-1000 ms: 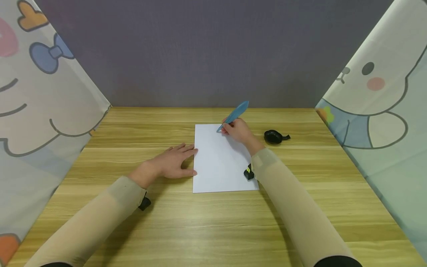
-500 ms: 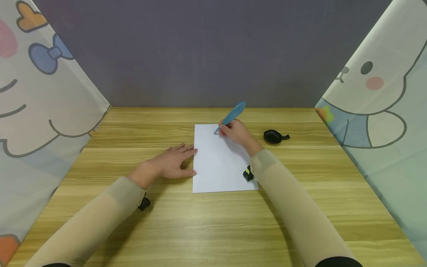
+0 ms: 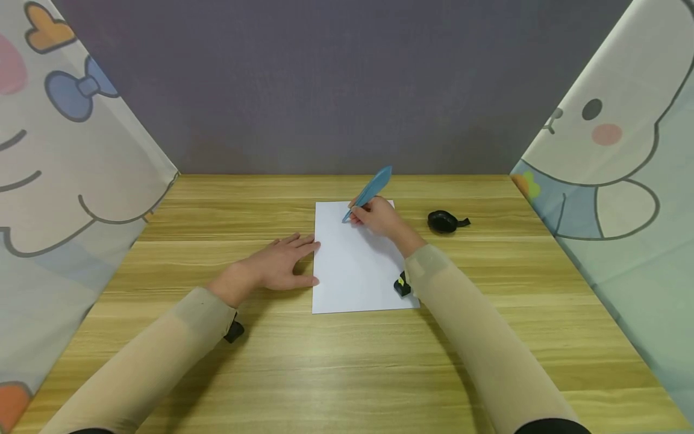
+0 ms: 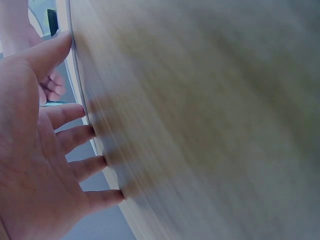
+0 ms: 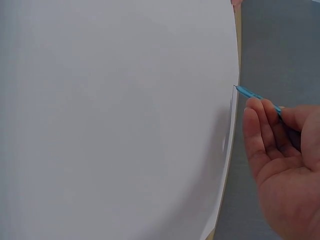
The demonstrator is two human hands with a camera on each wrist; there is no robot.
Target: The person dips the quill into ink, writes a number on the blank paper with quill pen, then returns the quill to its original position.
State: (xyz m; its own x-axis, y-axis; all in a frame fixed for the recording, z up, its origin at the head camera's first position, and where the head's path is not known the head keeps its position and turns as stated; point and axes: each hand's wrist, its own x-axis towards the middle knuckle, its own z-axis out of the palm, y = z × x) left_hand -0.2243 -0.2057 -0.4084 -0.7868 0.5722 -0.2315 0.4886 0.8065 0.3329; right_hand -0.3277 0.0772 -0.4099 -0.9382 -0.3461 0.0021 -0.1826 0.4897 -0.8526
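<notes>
A white sheet of paper (image 3: 352, 271) lies on the wooden table. My right hand (image 3: 378, 217) pinches a blue feather-shaped pen (image 3: 375, 184) between thumb and fingers. The pen leans to the upper right, its tip at the upper part of the sheet. In the right wrist view the pen's thin tip (image 5: 241, 89) meets the paper near its far edge. My left hand (image 3: 279, 265) rests with fingers spread at the sheet's left edge; its thumb and index finger touch that edge. The left wrist view shows the fingertips (image 4: 120, 195) down on the tabletop.
To the right of the sheet sits a small round black object (image 3: 443, 222) with a short strap-like end. A dark grey panel (image 3: 347, 90) stands behind the table (image 3: 347, 367). Cartoon-printed cloths (image 3: 607, 181) hang at both sides.
My right hand has moved the pen down and to the left over the upper part of the sheet. The left hand and the paper have stayed in place.
</notes>
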